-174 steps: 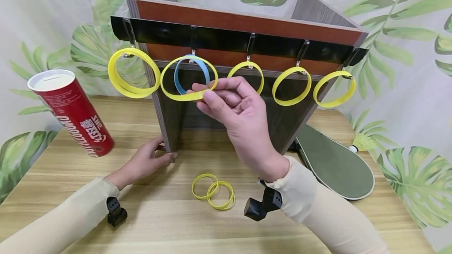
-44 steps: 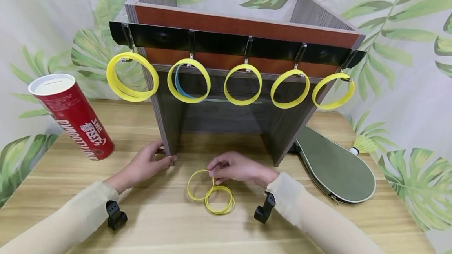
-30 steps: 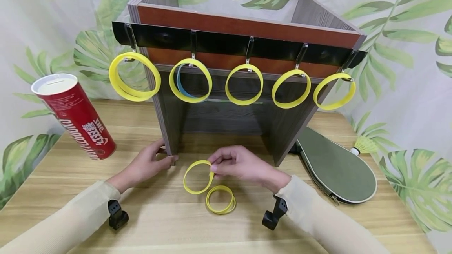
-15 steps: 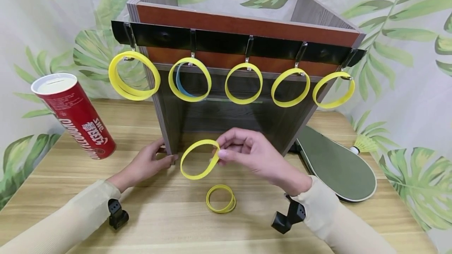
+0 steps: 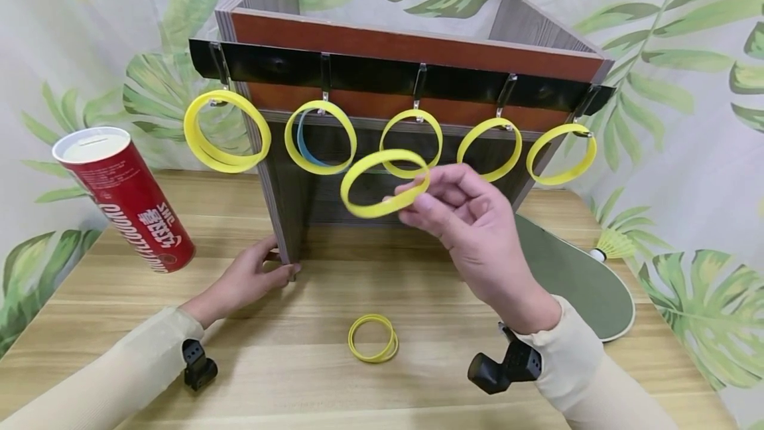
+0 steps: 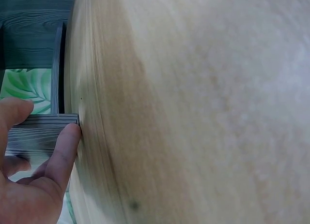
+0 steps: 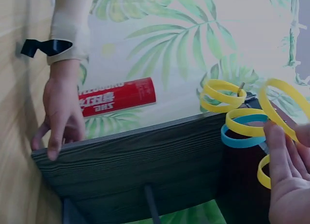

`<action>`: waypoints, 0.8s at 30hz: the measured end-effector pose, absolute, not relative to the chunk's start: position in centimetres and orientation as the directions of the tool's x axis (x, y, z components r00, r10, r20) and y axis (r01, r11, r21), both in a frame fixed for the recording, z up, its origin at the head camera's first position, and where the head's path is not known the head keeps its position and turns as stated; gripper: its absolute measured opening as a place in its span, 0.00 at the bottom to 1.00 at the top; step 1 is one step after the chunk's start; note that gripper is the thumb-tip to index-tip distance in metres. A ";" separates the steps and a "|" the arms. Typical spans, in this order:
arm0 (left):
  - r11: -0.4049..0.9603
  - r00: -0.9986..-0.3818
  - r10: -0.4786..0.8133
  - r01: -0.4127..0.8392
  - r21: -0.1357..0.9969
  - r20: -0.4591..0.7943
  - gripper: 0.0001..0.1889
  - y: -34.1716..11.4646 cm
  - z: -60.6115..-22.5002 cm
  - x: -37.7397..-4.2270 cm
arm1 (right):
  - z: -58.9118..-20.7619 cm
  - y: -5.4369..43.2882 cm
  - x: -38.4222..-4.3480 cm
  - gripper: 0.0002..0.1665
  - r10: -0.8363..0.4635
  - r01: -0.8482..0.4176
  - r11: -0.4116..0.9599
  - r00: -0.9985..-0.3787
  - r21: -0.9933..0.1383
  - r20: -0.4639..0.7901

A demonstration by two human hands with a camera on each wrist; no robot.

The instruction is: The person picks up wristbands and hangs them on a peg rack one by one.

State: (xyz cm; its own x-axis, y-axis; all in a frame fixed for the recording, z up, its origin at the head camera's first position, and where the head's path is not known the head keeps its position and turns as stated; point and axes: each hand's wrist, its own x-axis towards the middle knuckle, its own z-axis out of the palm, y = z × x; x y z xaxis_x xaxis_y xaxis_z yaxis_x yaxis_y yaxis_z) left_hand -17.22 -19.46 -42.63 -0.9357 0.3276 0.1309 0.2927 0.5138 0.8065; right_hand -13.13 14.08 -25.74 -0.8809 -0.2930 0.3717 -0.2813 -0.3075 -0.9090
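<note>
My right hand [image 5: 483, 237] pinches a yellow wristband [image 5: 373, 211] between thumb and fingers, raised in front of the wooden shelf's middle hook. Five hooks on a black strip [image 5: 370, 73] bear wristbands. Yellow ones hang from all of them, doubled on the far left [image 5: 229, 164], and a blue wristband [image 5: 304, 144] hangs behind the second from left. With my left hand [image 5: 247, 277] I grip the lower front edge of the shelf's left side panel [image 6: 34, 134], thumb on one face and fingers on the other. Overlapping yellow wristbands [image 5: 373, 358] lie on the table below.
A red can [image 5: 140, 204] with a white lid stands left of the shelf. To the right lie a dark green racket case [image 5: 573, 277], partly behind my right arm, and a yellow shuttlecock [image 5: 615, 244]. Leaf-patterned cloth [image 5: 686, 118] hangs behind the wooden table [image 5: 286, 383].
An earlier held yellow wristband now hangs on the second hook. My right hand has picked another off the table and lifted it up and rightward. My left hand stays on the panel.
</note>
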 end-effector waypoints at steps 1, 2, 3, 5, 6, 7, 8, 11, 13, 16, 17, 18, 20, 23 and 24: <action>0.511 -0.935 0.328 0.292 0.809 0.131 0.30 -19.5 -42.6 -17.2 | -25.6 14.1 -13.2 0.15 -0.265 -0.287 -0.320 -0.888 -0.903 0.376; 0.506 -0.935 0.330 0.291 0.812 0.130 0.30 -19.5 -42.6 -17.2 | -25.5 14.1 -13.3 0.15 -0.243 -0.292 -0.330 -0.893 -0.898 0.379; 0.502 -0.935 0.330 0.290 0.815 0.130 0.30 -19.4 -42.7 -17.3 | -25.4 14.0 -13.3 0.15 -0.224 -0.297 -0.335 -0.897 -0.894 0.381; 0.497 -0.936 0.329 0.287 0.819 0.129 0.30 -19.5 -42.7 -17.3 | -25.2 14.0 -13.5 0.14 -0.194 -0.299 -0.341 -0.905 -0.891 0.378; 0.493 -0.936 0.328 0.285 0.822 0.128 0.31 -19.5 -42.7 -17.3 | -25.1 13.9 -13.5 0.14 -0.183 -0.300 -0.342 -0.908 -0.891 0.376; 0.490 -0.936 0.328 0.283 0.825 0.126 0.31 -19.5 -42.7 -17.3 | -25.0 13.9 -13.6 0.13 -0.174 -0.301 -0.344 -0.911 -0.890 0.375; 0.491 -0.937 0.327 0.282 0.825 0.125 0.31 -19.5 -42.7 -17.3 | -24.9 13.8 -13.6 0.12 -0.165 -0.303 -0.345 -0.912 -0.888 0.375; 0.492 -0.937 0.326 0.282 0.823 0.125 0.31 -19.5 -42.7 -17.3 | -24.8 13.7 -13.8 0.11 -0.137 -0.312 -0.355 -0.915 -0.881 0.379; 0.496 -0.937 0.326 0.283 0.821 0.126 0.31 -19.5 -42.7 -17.3 | -24.8 13.6 -13.9 0.11 -0.117 -0.319 -0.361 -0.917 -0.876 0.382; 0.487 -0.936 0.329 0.281 0.827 0.124 0.31 -19.4 -42.7 -17.3 | -24.7 13.6 -14.1 0.10 -0.096 -0.322 -0.364 -0.920 -0.874 0.379; 0.482 -0.936 0.330 0.279 0.831 0.122 0.31 -19.4 -42.7 -17.3 | -24.7 13.5 -14.1 0.10 -0.090 -0.322 -0.363 -0.922 -0.875 0.377; 0.480 -0.936 0.330 0.277 0.832 0.122 0.31 -19.4 -42.7 -17.3 | -24.7 13.5 -14.2 0.10 -0.087 -0.320 -0.362 -0.924 -0.876 0.374; 0.478 -0.936 0.329 0.277 0.833 0.123 0.31 -19.4 -42.8 -17.3 | -24.7 13.5 -14.3 0.10 -0.078 -0.315 -0.363 -0.928 -0.877 0.365; 0.487 -0.936 0.327 0.285 0.826 0.131 0.30 -19.4 -42.8 -17.3 | -24.8 13.4 -14.3 0.09 -0.062 -0.303 -0.363 -0.936 -0.881 0.347; 0.491 -0.936 0.327 0.289 0.822 0.134 0.30 -19.4 -42.8 -17.3 | -24.8 13.4 -14.4 0.10 -0.058 -0.297 -0.362 -0.939 -0.884 0.339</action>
